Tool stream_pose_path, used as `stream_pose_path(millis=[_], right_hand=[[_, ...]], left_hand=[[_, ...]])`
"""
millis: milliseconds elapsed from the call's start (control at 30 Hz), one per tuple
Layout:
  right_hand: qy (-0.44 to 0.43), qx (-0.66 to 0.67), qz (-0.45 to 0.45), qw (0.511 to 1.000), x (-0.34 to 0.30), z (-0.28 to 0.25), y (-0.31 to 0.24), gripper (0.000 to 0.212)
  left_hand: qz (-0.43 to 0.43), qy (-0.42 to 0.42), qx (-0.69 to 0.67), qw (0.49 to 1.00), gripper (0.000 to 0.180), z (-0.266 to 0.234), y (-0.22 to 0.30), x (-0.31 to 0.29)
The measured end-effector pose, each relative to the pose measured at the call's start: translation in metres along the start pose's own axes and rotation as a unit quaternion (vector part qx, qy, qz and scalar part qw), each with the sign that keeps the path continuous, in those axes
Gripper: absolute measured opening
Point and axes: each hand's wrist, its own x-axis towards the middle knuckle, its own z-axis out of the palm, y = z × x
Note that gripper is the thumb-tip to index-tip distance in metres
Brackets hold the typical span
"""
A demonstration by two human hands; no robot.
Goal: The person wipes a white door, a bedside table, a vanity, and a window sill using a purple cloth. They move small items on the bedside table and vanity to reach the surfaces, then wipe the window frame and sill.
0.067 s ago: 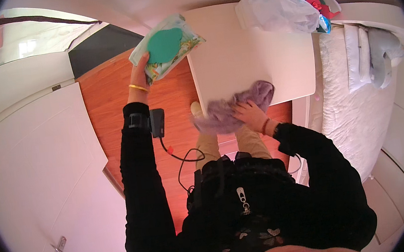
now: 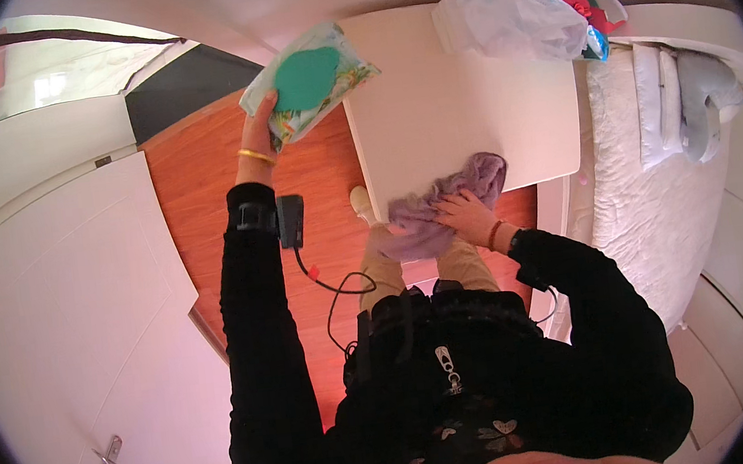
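Note:
My left hand (image 2: 260, 121) is raised beyond the table's far left side, closed around the edge of a soft pack of wet wipes (image 2: 350, 74) with a green lid and leaf print. The thumb lies near the lid, and most of the fingers are hidden beneath the pack. At the near edge of the white table (image 2: 467, 109), my right hand (image 2: 471, 218) grips a crumpled purple-grey cloth (image 2: 483, 177). Part of that cloth rests on the tabletop, while its left part hangs over the edge above my legs.
A white plastic bag (image 2: 508, 23) stands at the table's far right, beside red and blue items. To the right is a bed (image 2: 648, 194) with pillows. A white door (image 2: 83, 326) fills the left. From a small black box (image 2: 291, 222) at my left wrist, a cable loops down.
The cloth's loose left end, blurred before, has swung inward and hangs closer to my legs. My right hand has shifted slightly right and nearer. The wipes pack has barely moved.

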Motion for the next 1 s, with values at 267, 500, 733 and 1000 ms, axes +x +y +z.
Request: stream_pose_path(millis=[267,500,733,1000], right_hand=[[0.031,0.264,0.182,0.947,-0.036,-0.071,0.036,0.046],[0.304,0.242,0.381,0.839,-0.110,-0.090,0.159,0.058],[0.221,0.107,0.685,0.685,-0.021,-0.055,0.151,0.088],[0.123,0.068,0.489,0.861,0.057,-0.048,-0.018,0.064]], left_hand=[[-0.058,0.044,0.148,0.986,0.062,0.043,-0.033,0.079],[-0.154,0.109,0.503,0.843,0.088,0.058,-0.042,0.107],[-0.180,0.134,0.454,0.862,0.080,0.067,-0.045,0.083],[-0.011,0.145,0.427,0.893,0.068,0.054,-0.053,0.089]])
